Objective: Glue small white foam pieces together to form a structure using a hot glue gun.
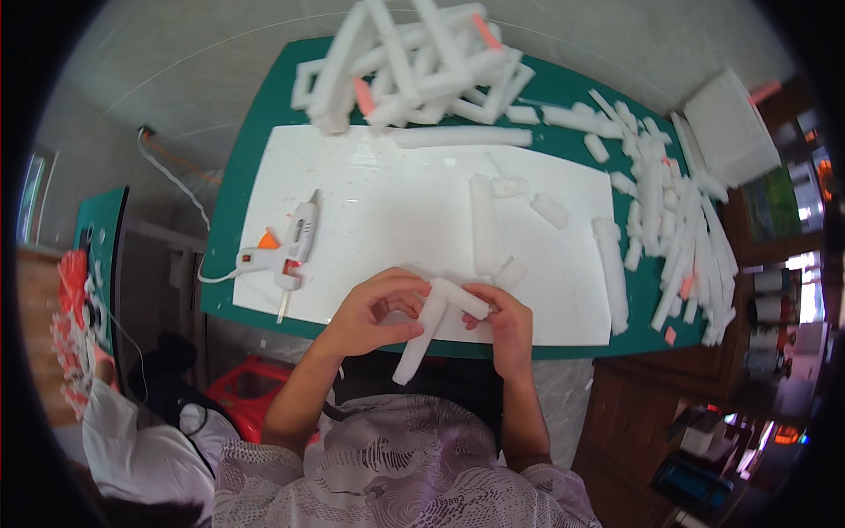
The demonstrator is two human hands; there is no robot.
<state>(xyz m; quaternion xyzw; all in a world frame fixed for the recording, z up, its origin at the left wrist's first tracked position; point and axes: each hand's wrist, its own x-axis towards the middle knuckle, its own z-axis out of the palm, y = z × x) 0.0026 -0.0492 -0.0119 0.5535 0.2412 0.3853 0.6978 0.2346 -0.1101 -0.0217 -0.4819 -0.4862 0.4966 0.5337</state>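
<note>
1. Head view, far left: the white glue gun (299, 242) lies on the white board (396, 211), nozzle pointing away from the person; wrists are best kept off its tip.
2. The left hand (355, 314) has its fingers pinched on the longer arm of the angled white foam piece (429, 319); a light, even pinch should avoid denting it.
3. That piece is held at the near edge of the green tabletop (264, 97), bend uppermost; steadying the bend matters most, I judge.
4. The right hand (512, 327) has its fingers gripping the shorter arm near its free end; pulling sideways could strain the corner.
5. Loose foam pieces (483, 224) lie beyond, the nearest just past the right hand.
</note>
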